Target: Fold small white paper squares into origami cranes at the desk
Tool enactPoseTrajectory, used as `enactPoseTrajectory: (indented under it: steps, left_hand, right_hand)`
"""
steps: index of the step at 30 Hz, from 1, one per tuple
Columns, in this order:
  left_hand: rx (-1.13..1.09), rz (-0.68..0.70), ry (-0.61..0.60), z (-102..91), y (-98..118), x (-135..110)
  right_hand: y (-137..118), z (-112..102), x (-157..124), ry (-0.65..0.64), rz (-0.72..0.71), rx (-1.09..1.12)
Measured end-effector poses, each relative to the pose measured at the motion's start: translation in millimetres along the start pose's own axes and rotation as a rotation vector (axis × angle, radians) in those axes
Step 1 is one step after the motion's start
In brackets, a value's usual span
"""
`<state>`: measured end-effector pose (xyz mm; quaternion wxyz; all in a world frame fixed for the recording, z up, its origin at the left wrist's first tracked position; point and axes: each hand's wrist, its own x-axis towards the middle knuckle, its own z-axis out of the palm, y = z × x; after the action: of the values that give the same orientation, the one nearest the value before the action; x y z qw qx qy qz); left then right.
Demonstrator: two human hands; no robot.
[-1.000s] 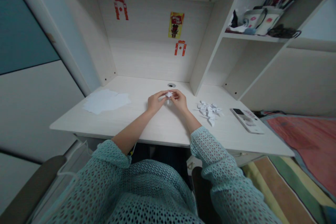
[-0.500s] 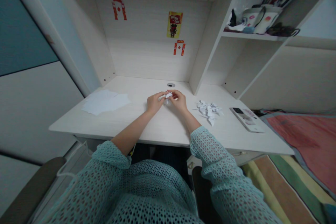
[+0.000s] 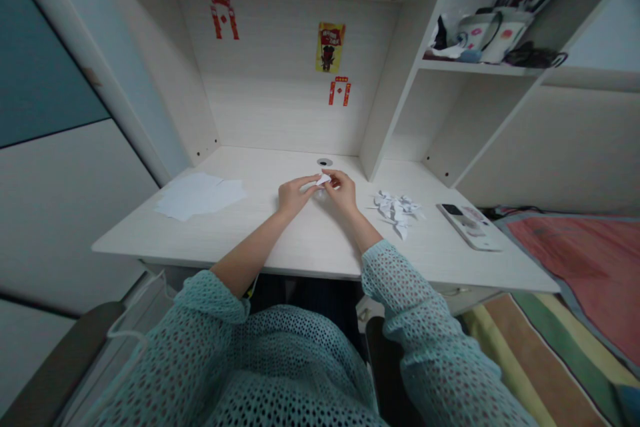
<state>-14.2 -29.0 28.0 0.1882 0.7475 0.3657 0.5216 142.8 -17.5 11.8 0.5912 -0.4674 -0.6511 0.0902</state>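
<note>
Over the middle of the white desk (image 3: 280,250), my left hand (image 3: 295,196) and my right hand (image 3: 343,192) meet around a small folded piece of white paper (image 3: 323,179). Both hands pinch it between thumb and fingertips, and the fingers cover part of it. To the left lie flat sheets of white paper (image 3: 200,195), overlapping each other. On the right is a heap of small folded white paper pieces (image 3: 398,211), apart from my right hand.
A white phone (image 3: 469,227) lies near the desk's right side. Behind my hands is a round cable hole (image 3: 325,162). An upright panel (image 3: 395,100) divides the shelving. Cups (image 3: 505,33) with scissors and pens stand on the upper right shelf.
The folded paper has turned between my fingers and now shows a more pointed white face. Both hands keep nearly the same place; the view has shifted very slightly.
</note>
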Motion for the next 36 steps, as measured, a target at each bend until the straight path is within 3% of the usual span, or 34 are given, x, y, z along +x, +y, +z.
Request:
enactPoseTrajectory:
  steps: [11,21,30,33,36]
  left_hand:
    - [-0.078,0.005,0.029,-0.5,-3.3,2.2]
    - [0.003,0.07,0.086,0.8,-6.3,3.1]
    - [-0.031,0.059,0.044,0.0,0.8,0.9]
    - [-0.057,0.014,0.045,-0.1,2.6,1.4]
    - [-0.169,-0.122,0.062,3.8,-4.2,4.2]
  right_hand:
    - [3.5,1.6,0.4,-0.013,0.033,0.028]
    - [0.3,1.8,0.3,-0.104,0.151,0.108]
    - [13.3,4.0,2.3,-0.098,0.182,0.236]
    - [14.4,4.0,3.3,-0.093,0.185,0.261]
    - [10.1,2.6,4.0,-0.093,0.161,0.252]
